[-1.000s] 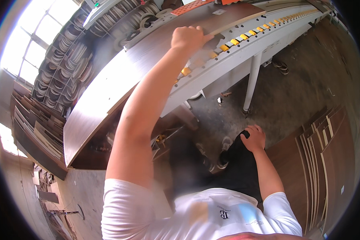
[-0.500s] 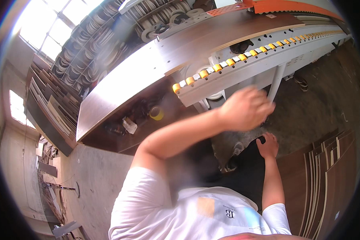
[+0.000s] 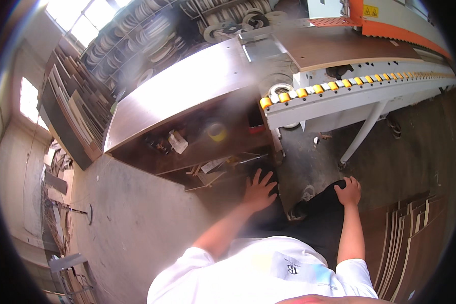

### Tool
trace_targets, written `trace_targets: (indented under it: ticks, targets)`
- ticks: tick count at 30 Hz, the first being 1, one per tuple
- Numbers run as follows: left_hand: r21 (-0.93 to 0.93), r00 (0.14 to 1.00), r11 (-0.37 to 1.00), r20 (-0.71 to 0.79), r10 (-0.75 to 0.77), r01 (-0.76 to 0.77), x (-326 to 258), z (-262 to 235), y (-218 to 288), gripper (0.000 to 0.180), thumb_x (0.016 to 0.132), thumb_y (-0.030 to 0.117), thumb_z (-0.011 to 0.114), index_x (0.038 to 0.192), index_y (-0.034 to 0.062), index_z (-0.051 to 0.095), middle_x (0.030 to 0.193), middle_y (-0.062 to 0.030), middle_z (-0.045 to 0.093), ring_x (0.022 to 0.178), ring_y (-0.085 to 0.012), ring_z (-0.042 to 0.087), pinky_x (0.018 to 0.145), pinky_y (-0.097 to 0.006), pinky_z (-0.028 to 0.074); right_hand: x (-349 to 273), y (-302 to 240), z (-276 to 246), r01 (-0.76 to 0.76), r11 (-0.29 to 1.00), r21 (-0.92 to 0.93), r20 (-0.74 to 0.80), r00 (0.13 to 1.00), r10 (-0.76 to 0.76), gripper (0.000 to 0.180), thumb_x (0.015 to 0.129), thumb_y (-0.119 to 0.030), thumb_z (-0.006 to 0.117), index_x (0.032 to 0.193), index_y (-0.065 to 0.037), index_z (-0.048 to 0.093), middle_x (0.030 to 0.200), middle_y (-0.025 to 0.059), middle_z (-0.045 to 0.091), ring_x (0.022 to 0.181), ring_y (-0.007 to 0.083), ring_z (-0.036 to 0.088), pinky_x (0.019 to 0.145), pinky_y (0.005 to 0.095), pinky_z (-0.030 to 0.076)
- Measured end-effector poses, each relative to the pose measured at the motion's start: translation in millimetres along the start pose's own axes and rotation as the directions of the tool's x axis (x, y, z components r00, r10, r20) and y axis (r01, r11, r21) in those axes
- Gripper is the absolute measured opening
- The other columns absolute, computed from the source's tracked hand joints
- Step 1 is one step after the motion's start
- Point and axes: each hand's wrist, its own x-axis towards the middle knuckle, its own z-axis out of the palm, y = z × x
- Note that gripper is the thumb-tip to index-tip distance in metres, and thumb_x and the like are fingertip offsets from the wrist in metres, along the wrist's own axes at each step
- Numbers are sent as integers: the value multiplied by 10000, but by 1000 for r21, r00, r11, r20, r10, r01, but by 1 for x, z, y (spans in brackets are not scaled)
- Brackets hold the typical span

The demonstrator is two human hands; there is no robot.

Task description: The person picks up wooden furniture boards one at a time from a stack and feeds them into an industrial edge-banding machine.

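My left hand (image 3: 259,191) hangs low in front of my legs with its fingers spread, holding nothing. It is nearest the lower shelf of a brown wooden bench (image 3: 187,96). My right hand (image 3: 348,191) rests against my dark trouser leg (image 3: 325,213), fingers curled on the cloth, with nothing seen in it. A brown board (image 3: 339,48) lies on the long white machine with a row of yellow rollers (image 3: 339,83) ahead of me, out of reach of both hands.
The bench shelf holds a yellow tape roll (image 3: 217,131), a white packet (image 3: 177,141) and scraps. Racks of edging rolls (image 3: 157,40) stand behind. Brown panels (image 3: 415,238) are stacked at my right. A white machine leg (image 3: 362,134) meets the grey concrete floor (image 3: 126,223).
My left hand has left the board on the machine and dropped down to my legs. My view has swung left and down. The right hand stayed at my thigh.
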Motion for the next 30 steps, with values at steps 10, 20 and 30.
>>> trace_targets:
  ticks: [10,20,30]
  targets:
    - [-16,997,997,-22,79,-80,21,7,-4,536,900,472,648,1378,230,625,1643,-42,340,1544,-407,173,1141,-735,263,-18,13,-6,102,990,95,-112,990,-91,530,854,-405,750,1330,-194,652,1553,104,464,1467,338,364,1193,457,344]
    - [-1,997,998,-35,66,-66,16,22,-10,438,947,386,657,1347,205,656,1631,-38,371,1532,-394,216,1204,-603,241,-38,22,3,28,990,141,17,999,-30,703,905,-544,667,1507,-229,489,1672,52,292,1542,337,239,1212,464,315]
    - [55,999,997,0,47,-47,12,10,-6,406,969,364,638,1336,190,654,1610,-39,383,1528,-369,213,1187,-554,311,-93,145,-3,-2,537,844,-323,796,511,433,945,-409,701,1225,-79,715,1157,106,752,1076,225,714,896,350,556]
